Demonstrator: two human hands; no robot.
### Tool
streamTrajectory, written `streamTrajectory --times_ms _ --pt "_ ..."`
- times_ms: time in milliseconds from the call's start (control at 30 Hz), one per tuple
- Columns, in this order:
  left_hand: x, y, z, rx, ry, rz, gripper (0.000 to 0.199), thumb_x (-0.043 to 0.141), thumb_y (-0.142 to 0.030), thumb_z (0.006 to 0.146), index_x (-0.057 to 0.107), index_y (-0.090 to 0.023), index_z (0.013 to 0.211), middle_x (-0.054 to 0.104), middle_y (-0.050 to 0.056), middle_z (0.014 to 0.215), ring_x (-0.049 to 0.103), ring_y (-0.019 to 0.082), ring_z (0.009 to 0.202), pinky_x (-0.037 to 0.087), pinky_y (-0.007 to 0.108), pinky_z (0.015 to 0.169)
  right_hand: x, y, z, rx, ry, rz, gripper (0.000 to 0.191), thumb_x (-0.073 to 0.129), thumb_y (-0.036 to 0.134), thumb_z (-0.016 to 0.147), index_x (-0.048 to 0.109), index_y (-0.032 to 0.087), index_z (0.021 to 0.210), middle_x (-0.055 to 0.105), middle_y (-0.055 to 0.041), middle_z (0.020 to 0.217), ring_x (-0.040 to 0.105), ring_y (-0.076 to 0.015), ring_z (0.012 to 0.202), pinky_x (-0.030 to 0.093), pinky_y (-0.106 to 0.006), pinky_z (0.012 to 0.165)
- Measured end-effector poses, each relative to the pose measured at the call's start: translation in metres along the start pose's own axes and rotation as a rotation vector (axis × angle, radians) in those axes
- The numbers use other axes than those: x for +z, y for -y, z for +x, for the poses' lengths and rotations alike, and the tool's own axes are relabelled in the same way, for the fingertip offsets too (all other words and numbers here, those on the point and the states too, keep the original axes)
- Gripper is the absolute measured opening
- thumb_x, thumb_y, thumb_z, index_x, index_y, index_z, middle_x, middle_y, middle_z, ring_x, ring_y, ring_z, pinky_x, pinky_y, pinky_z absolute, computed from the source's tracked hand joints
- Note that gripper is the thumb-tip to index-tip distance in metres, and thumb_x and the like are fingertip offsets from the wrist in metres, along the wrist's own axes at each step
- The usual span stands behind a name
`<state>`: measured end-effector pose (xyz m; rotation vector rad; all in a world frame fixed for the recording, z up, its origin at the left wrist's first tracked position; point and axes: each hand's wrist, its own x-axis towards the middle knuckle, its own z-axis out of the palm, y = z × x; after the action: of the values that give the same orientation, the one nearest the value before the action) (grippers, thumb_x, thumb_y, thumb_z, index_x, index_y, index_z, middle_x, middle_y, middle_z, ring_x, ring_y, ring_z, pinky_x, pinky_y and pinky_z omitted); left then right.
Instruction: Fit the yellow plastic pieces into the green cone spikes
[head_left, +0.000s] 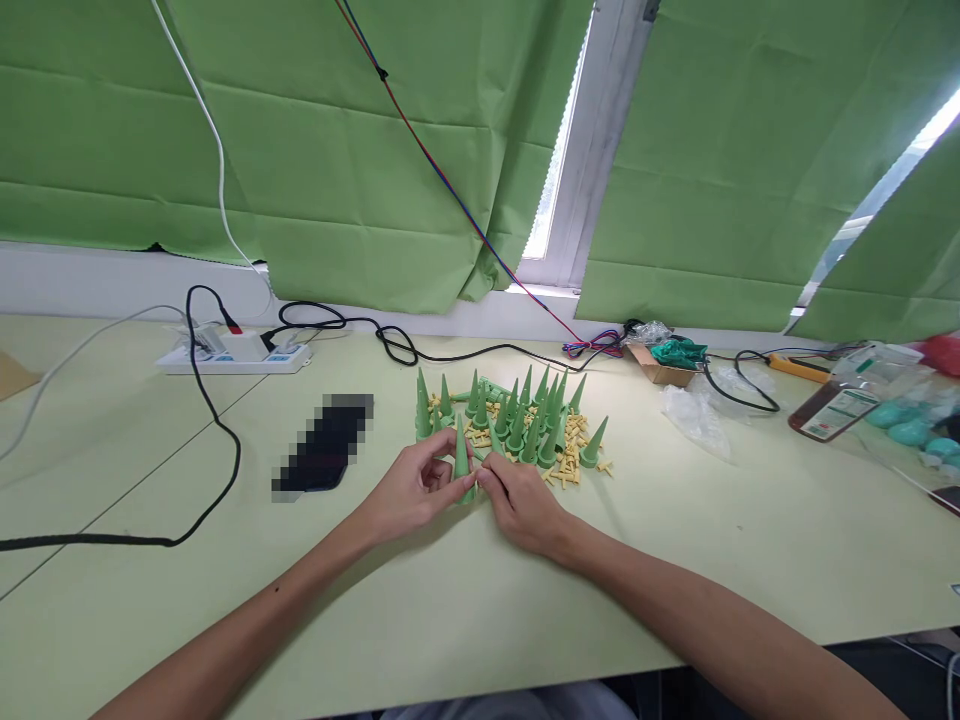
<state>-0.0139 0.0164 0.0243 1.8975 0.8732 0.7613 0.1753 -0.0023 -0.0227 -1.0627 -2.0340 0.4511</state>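
Note:
My left hand (pixel 414 485) grips a green cone (pixel 461 452) between thumb and fingers, its point upward. My right hand (pixel 526 503) is closed in a pinch against the cone's right side; whatever its fingertips hold is too small to make out. Just beyond both hands stands a cluster of similar green cones (pixel 532 438), most of them upright. Small yellow pegs (pixel 571 452) lie loose among and around these cones. One cone (pixel 593 445) leans at the right edge of the group.
A dark, pixelated phone (pixel 330 445) lies to the left. Behind it are a white power strip (pixel 236 352) and a black cable (pixel 238 450). Toward the right are a small cardboard box (pixel 660 368), a crumpled plastic bag (pixel 697 420) and a labelled bottle (pixel 832 405) lying tilted.

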Motion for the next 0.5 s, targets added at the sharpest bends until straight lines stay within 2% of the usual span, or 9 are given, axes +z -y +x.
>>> streamTrajectory --times_ms 133,233,367,500 --pt "0.0014 -0.0012 -0.0024 0.008 -0.042 0.13 0.023 0.059 -0.04 0.091 0.054 -0.019 0.095 0.039 -0.007 0.06 0.034 0.009 0.053 0.026 0.022 0.049 0.0 -0.0002 0.0 0.003 -0.006 -0.018 0.026 0.032 0.031 0.102 0.033 0.024 0.077 0.041 0.0041 0.061 0.035 -0.0136 0.051 0.027 -0.027 0.053" --pt "0.0023 -0.0026 -0.0033 0.028 -0.052 0.215 0.022 0.058 -0.04 0.091 0.054 -0.019 0.094 0.039 -0.008 0.056 0.038 0.01 0.051 0.027 0.022 0.049 0.0005 -0.0002 -0.0006 0.012 -0.014 -0.015 0.027 0.032 0.031 0.102 0.034 0.024 0.076 0.041 0.0039 0.061 0.035 -0.0138 0.05 0.027 -0.027 0.053" --pt "0.004 -0.0016 -0.0042 0.107 -0.108 0.344 0.017 0.059 -0.036 0.09 0.055 -0.019 0.088 0.04 -0.008 0.054 0.04 0.011 0.051 0.031 0.022 0.051 0.0005 0.0002 -0.0001 0.038 -0.025 -0.004 0.03 0.033 0.032 0.102 0.036 0.024 0.074 0.042 0.0035 0.06 0.037 -0.014 0.05 0.028 -0.027 0.053" --pt "0.0054 0.0038 -0.0058 0.205 -0.142 0.422 0.012 0.057 -0.031 0.092 0.057 -0.019 0.091 0.044 -0.006 0.06 0.042 0.01 0.054 0.036 0.022 0.054 -0.0007 0.0017 0.0017 0.052 -0.026 0.021 0.03 0.032 0.032 0.102 0.037 0.024 0.073 0.044 0.0034 0.059 0.038 -0.014 0.05 0.028 -0.028 0.052"
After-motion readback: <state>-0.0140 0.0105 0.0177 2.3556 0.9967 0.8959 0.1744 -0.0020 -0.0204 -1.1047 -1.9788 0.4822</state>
